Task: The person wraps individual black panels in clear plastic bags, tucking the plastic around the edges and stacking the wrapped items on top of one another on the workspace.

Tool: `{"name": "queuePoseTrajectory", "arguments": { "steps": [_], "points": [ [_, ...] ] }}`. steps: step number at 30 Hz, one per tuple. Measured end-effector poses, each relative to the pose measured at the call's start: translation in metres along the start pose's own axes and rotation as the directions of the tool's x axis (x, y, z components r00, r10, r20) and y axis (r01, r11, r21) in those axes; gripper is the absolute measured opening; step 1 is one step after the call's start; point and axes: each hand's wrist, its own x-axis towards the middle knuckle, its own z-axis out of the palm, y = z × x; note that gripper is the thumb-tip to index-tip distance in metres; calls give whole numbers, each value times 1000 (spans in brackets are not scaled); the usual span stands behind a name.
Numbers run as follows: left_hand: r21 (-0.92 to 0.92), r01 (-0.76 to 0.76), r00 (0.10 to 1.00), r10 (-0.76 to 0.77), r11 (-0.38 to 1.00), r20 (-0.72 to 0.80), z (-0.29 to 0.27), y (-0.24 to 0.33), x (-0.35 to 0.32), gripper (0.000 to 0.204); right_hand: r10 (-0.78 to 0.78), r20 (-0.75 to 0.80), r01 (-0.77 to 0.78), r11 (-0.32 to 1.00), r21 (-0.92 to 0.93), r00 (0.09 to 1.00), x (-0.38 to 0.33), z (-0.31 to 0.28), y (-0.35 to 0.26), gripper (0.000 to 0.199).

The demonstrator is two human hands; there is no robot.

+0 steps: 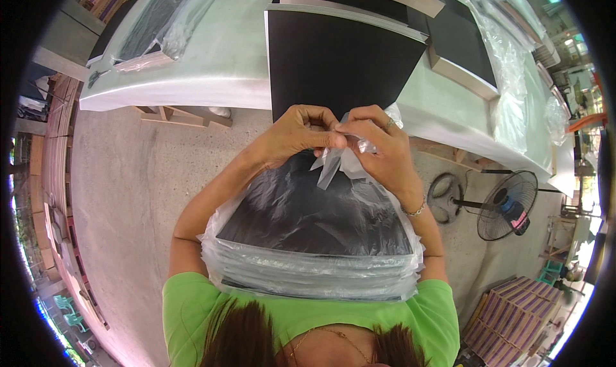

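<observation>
While both hands meet at the far end of the bundle, the left hand [296,134] and right hand [377,150] are each pinched shut on the gathered neck of a clear plastic bag [337,165], fingertips pressed close together and knuckles almost touching. A twisted tail of film hangs just below the grip. The bag wraps a stack of black panels [314,216], which rests against the person's green shirt [192,303] at its near edge and reaches out to the edge of the table [212,78]. Film lies puckered along the stack's near side, where the layered edges show through.

Doing this well, by the look of it, means keeping the film drawn taut over the top panel while the neck is twisted or knotted, with both pinches held low and close to the stack so no slack creeps back; thin film may tear at the panel corners if pulled hard.

More black panels [333,59] lie on the table beyond. A standing fan [507,206] sits on the concrete floor [128,187] to the right.
</observation>
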Motion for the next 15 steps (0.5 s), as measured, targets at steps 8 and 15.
{"name": "queuePoseTrajectory", "arguments": {
  "steps": [8,15],
  "points": [
    [-218,56,998,-49,974,39,-8,-15,3,23,-58,-55,72,953,293,997,-7,6,14,22],
    [-203,40,999,-43,978,-13,-22,-27,1,21,70,12,-71,967,243,997,-9,-8,16,26]
  ]
}}
